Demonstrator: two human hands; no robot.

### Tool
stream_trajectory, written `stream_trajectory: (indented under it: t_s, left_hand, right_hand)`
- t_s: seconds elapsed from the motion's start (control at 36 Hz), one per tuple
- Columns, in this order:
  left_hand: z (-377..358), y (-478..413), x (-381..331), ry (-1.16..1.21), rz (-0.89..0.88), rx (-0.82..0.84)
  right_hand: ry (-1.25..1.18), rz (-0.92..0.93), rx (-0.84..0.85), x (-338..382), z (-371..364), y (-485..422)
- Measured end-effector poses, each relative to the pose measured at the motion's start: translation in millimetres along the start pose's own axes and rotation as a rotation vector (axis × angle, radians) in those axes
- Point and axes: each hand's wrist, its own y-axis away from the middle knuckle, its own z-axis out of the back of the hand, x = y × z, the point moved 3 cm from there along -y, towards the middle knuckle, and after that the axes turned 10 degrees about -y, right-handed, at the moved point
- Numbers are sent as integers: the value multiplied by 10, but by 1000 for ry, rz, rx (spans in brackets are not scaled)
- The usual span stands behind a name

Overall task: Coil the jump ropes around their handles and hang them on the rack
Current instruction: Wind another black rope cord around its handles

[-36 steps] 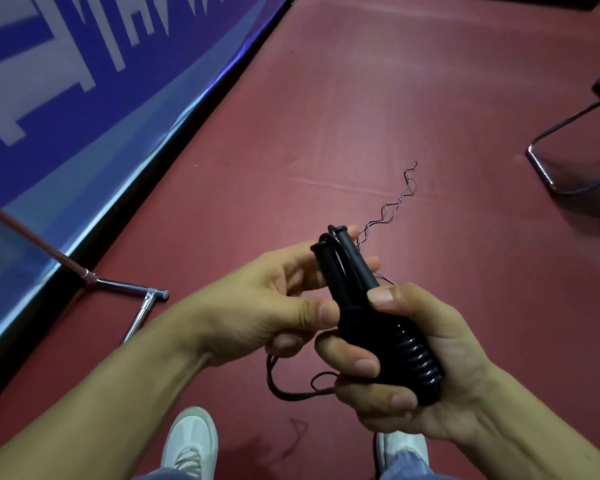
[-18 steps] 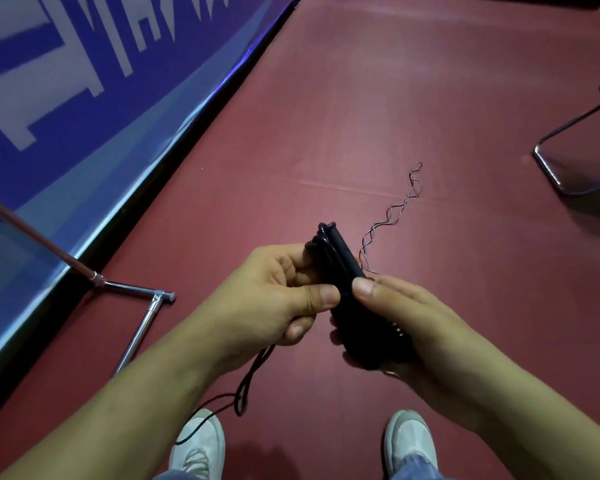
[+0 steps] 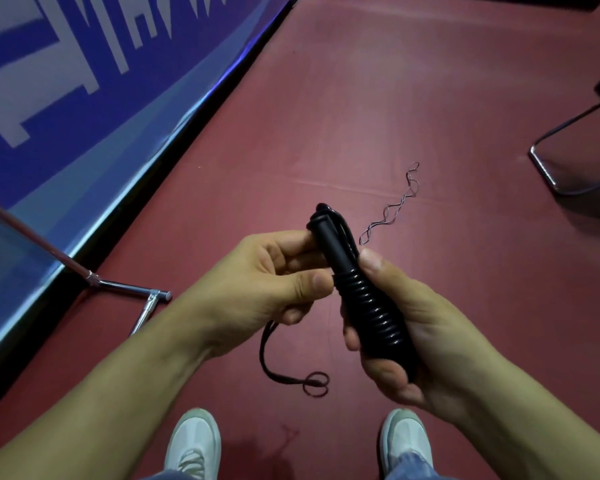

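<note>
In the head view, your right hand (image 3: 406,327) is clenched round the rope-wrapped lower half of the paired black plastic jump rope handles (image 3: 357,271), held up over the dark red floor (image 3: 326,116). Your left hand (image 3: 267,282) pinches them higher up, with the thumb at the coil's top. The loose black cord tail (image 3: 274,362) dangles beneath it.

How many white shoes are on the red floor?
2. The left white shoe is at the bottom edge, left of centre; the right white shoe right of centre. Both are cut off by the frame.
</note>
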Motion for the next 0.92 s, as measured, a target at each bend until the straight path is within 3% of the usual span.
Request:
stream_trajectory:
  t_s: [0.11, 0.19, 0.33, 0.44, 0.5, 0.61, 0.69, 0.81, 0.92]
  left_hand:
    - [-79, -32, 17, 134, -40, 7]
    - [-122, -50, 65, 154, -20, -95]
    - [-91, -59, 98, 96, 64, -212]
    - [-70, -69, 143, 40, 125, -325]
    - [-87, -65, 163, 37, 143, -349]
    - [-116, -64, 141, 60, 142, -321]
    - [-74, -61, 120, 60, 172, -303]
    - [-95, -32, 182, -25, 194, -342]
    - [-136, -43, 186, 0, 181, -356]
  right_hand:
    - [-272, -187, 228, -96, -14, -9]
    - [-316, -229, 220, -138, -13, -10]
    - [27, -32, 45, -84, 3, -60]
    - [622, 195, -37, -38, 45, -43]
    - [766, 229, -99, -96, 54, -38]
    - [543, 293, -195, -114, 77, -73]
    - [366, 196, -93, -36, 85, -44]
    - [334, 114, -114, -27, 156, -64]
    - [323, 189, -147, -69, 97, -100]
